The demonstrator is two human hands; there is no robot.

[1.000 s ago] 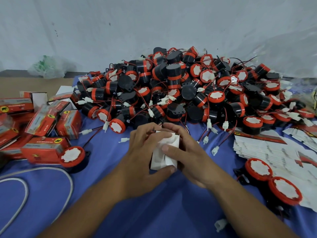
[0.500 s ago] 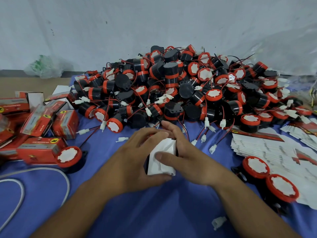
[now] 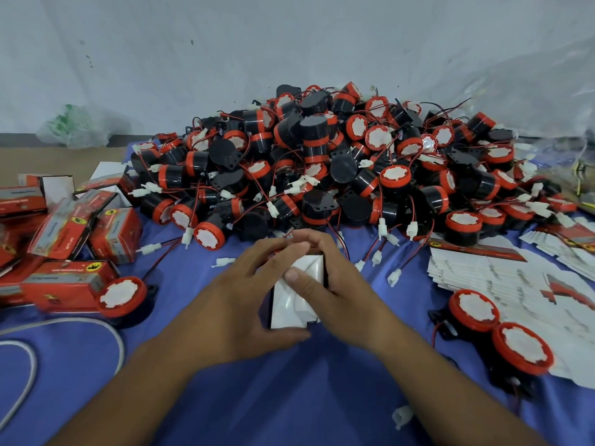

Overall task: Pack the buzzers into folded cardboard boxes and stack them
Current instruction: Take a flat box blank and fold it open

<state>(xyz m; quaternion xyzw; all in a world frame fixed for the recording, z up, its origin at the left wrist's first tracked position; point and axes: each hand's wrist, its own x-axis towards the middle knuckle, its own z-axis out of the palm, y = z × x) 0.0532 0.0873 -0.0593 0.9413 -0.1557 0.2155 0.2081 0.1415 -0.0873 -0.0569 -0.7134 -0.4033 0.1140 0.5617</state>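
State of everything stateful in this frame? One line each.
box: white end flaps showing, gripped by both hands
left hand: grips box, thumb at near edge
right hand: grips box, thumb pressing flap
buzzer pile: loose, unpacked, wires tangled
red boxes: jumbled at left, not stacked
flat blanks: unfolded, fanned out at right
two buzzers: red faces up, unpacked

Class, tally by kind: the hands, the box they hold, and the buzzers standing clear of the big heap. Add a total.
Hands, left hand and right hand: 2
Box: 1
Lone buzzers: 3
Total: 6
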